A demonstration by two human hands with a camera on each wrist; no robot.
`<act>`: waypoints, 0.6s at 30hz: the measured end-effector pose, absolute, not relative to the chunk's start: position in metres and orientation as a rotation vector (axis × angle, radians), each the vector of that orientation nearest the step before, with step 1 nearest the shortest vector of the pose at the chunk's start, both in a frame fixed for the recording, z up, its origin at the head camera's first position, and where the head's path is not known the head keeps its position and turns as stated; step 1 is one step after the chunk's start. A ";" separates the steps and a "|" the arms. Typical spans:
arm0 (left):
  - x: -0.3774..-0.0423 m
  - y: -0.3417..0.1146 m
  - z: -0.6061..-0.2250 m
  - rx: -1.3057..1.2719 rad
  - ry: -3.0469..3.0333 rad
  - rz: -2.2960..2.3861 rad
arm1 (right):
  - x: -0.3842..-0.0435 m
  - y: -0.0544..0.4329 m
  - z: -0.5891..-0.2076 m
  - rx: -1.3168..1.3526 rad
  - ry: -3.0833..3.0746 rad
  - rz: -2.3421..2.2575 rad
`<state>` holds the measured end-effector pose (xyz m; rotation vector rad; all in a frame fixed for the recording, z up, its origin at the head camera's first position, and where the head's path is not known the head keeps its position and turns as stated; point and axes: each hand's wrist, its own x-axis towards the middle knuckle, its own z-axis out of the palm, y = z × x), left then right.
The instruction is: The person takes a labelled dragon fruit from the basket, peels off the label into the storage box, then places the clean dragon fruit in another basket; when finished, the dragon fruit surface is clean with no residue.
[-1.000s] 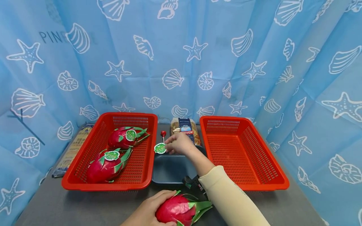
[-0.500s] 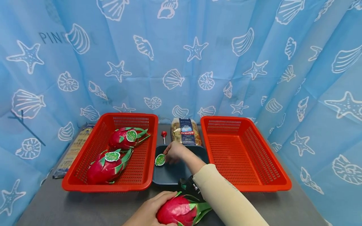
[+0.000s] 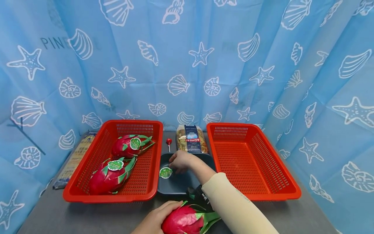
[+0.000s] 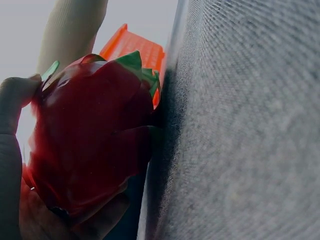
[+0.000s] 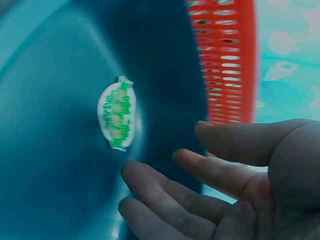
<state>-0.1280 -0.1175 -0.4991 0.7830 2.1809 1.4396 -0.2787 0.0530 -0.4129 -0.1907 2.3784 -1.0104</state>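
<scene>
My left hand (image 3: 155, 218) grips a red dragon fruit (image 3: 184, 221) with green leaf tips at the table's near edge. In the left wrist view, thumb and fingers wrap the fruit (image 4: 92, 130). My right hand (image 3: 184, 161) is inside a dark blue-grey tray (image 3: 175, 186), its fingers loosely spread and holding nothing. A green and white sticker (image 3: 165, 173) lies in the tray just left of those fingertips. The right wrist view shows a gap between this sticker (image 5: 118, 115) and the fingers (image 5: 150, 192).
The left red basket (image 3: 160, 143) holds two stickered dragon fruits (image 3: 106, 180). Another red basket (image 3: 233, 156) stands on the right. Behind the tray are a lollipop (image 3: 168, 141) and an Agnesi pasta bag (image 3: 192, 139). A long packet (image 3: 76, 159) lies far left.
My right hand has come down from the tray's back edge into the tray and let go of the sticker, which now lies there. The left hand has stayed on the dragon fruit.
</scene>
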 end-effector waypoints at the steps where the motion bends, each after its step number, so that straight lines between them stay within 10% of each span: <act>1: -0.128 -0.118 -0.499 0.788 2.181 1.438 | -0.277 0.056 -0.410 -0.201 2.377 -1.031; 18: -0.125 -0.118 -0.508 0.994 2.232 1.427 | -0.207 0.116 -0.367 -0.501 2.513 -1.465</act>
